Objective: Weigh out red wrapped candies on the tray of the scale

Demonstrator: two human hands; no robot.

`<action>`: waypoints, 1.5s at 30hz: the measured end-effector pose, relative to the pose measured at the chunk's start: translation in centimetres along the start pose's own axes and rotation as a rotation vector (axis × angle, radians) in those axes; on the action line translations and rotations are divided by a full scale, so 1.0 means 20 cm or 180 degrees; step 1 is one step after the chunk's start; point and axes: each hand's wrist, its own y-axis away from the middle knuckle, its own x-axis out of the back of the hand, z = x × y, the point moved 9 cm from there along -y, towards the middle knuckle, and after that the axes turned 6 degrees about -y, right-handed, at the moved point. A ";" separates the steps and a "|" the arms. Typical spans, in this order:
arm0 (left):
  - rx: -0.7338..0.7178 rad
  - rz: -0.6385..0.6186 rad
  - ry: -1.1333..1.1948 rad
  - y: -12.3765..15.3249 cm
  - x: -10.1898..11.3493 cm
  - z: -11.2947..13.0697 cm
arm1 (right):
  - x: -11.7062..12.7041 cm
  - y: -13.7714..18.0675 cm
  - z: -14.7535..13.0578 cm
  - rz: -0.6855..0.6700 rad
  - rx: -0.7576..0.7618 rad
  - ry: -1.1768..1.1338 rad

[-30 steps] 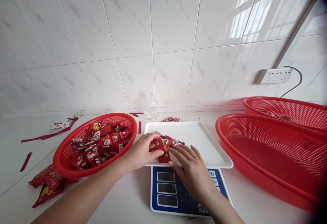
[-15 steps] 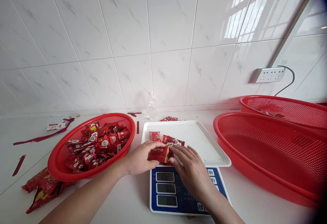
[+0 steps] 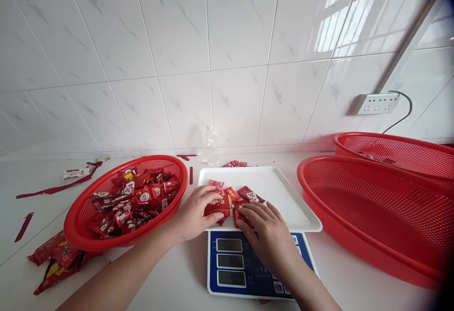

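My left hand (image 3: 194, 212) is closed on a red snack packet (image 3: 217, 204) at the front left of the white tray (image 3: 280, 193), which sits on a blue scale (image 3: 232, 263). My right hand (image 3: 267, 232) lies beside it with fingers stretched out, its fingertips touching another red packet (image 3: 238, 210). More red packets (image 3: 250, 194) lie on the tray just beyond both hands. A round red basket (image 3: 88, 216) to the left holds several red packets (image 3: 136, 197).
Two large red mesh baskets (image 3: 372, 216) stand at the right, the far one (image 3: 393, 152) against the tiled wall. A small clear bottle (image 3: 212, 148) stands by the wall. Red wrappers (image 3: 55, 259) and torn strips (image 3: 53, 189) lie at the left. A power strip (image 3: 376, 103) hangs on the wall.
The left hand shifted its packet slightly forward on the tray. The packets on the tray are now spread wider, and the right hand's fingers moved onto one of them.
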 end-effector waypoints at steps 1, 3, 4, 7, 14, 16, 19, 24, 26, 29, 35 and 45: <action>0.0024 0.0031 0.0017 0.00 0.00 -0.01 | 0.00 0.00 0.01 0.0011 -0.0029 0.0030; 0.0081 0.0144 0.0022 0.00 0.00 -0.02 | 0.00 0.00 0.03 0.0062 -0.0049 0.0098; 0.0098 0.0198 0.0007 0.00 0.00 -0.03 | 0.00 0.00 0.03 0.0116 -0.0059 0.0163; 0.0138 0.0239 -0.0161 -0.01 0.00 -0.04 | 0.02 0.01 0.06 0.0307 -0.0191 0.0500; 0.0285 -0.0113 -0.0329 -0.02 -0.06 -0.07 | -0.02 0.00 0.09 -0.0175 -0.0334 0.0407; 0.0235 -0.0132 -0.0299 -0.02 -0.06 -0.06 | -0.01 0.00 0.08 -0.0194 -0.0320 0.0356; 0.0182 -0.0079 -0.0349 -0.04 -0.06 -0.04 | 0.00 0.00 0.08 -0.0058 -0.0257 0.0428; 0.0272 -0.0109 -0.0444 -0.13 -0.06 -0.04 | -0.01 0.01 0.09 0.0079 -0.0287 0.0751; 0.0242 -0.0171 -0.0407 -0.16 -0.06 -0.04 | -0.02 0.02 0.10 -0.0015 -0.0309 0.0772; 0.0045 -0.0224 -0.0282 -0.18 -0.06 0.01 | -0.04 0.01 0.10 -0.0174 -0.0346 0.0648; -0.0077 -0.0194 -0.0103 -0.12 -0.02 0.01 | -0.03 0.01 0.10 -0.0235 -0.0424 0.0414; 0.0252 0.0282 -0.0285 -0.13 -0.01 -0.09 | -0.03 0.00 0.10 -0.0354 -0.0531 0.0222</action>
